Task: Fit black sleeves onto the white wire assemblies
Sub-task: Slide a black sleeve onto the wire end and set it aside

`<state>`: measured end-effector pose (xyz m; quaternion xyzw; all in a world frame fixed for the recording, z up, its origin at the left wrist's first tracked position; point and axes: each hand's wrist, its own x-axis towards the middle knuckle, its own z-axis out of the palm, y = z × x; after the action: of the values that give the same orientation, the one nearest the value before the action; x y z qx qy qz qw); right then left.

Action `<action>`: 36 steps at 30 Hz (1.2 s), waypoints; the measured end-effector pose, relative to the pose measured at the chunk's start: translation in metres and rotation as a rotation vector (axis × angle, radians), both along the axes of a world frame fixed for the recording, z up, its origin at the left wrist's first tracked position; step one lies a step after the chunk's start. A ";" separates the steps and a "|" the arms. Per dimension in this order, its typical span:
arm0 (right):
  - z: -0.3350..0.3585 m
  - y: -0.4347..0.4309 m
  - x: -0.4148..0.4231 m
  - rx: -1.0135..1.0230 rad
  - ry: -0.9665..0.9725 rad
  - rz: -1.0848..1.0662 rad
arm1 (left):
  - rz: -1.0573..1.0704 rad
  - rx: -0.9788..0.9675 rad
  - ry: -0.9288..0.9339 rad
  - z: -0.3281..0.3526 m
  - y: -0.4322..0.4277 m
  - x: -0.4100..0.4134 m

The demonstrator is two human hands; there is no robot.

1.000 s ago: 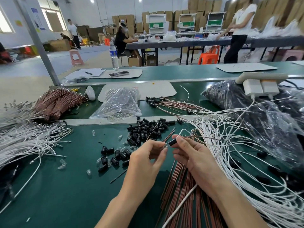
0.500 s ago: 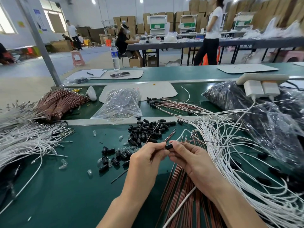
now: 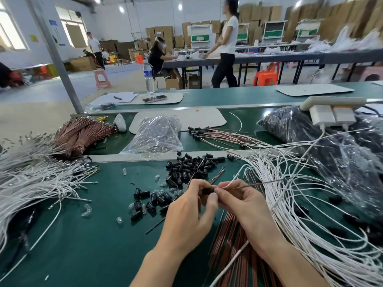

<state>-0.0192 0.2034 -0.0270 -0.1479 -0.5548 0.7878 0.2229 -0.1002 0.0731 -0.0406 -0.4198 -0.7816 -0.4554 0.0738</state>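
Black sleeves (image 3: 189,164) heaped ahead; white wires (image 3: 300,204) tangled right.

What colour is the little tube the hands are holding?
Black. The sleeve shows best in the head view, the only one.

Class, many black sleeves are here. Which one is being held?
The sleeve pinched in the left hand, meeting the wires held by the right hand; all others lie loose on the mat.

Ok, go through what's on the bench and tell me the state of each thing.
Black sleeve: held up between both hands.
Left hand: pinching the sleeve.
Right hand: pinching a thin wire at the sleeve.
Water bottle: upright.
Chargers: plugged into the power strip.
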 end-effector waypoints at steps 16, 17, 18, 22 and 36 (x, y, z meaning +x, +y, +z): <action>-0.002 -0.009 -0.005 0.132 -0.087 -0.103 | 0.181 -0.199 0.226 -0.006 0.006 -0.005; -0.001 -0.009 -0.005 0.120 -0.083 -0.098 | 0.177 -0.202 0.216 -0.006 0.006 -0.004; -0.001 -0.010 -0.004 0.100 -0.082 -0.092 | 0.167 -0.196 0.191 -0.007 0.007 -0.004; -0.001 -0.009 -0.002 0.039 -0.070 -0.062 | 0.114 -0.121 0.005 -0.011 0.010 0.000; -0.004 -0.009 -0.006 0.044 -0.049 -0.066 | 0.266 -0.336 0.221 -0.003 0.012 0.000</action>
<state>-0.0255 0.1942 -0.0306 -0.1804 -0.5720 0.7639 0.2383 -0.0998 0.0849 -0.0432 -0.3667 -0.8821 -0.2563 0.1475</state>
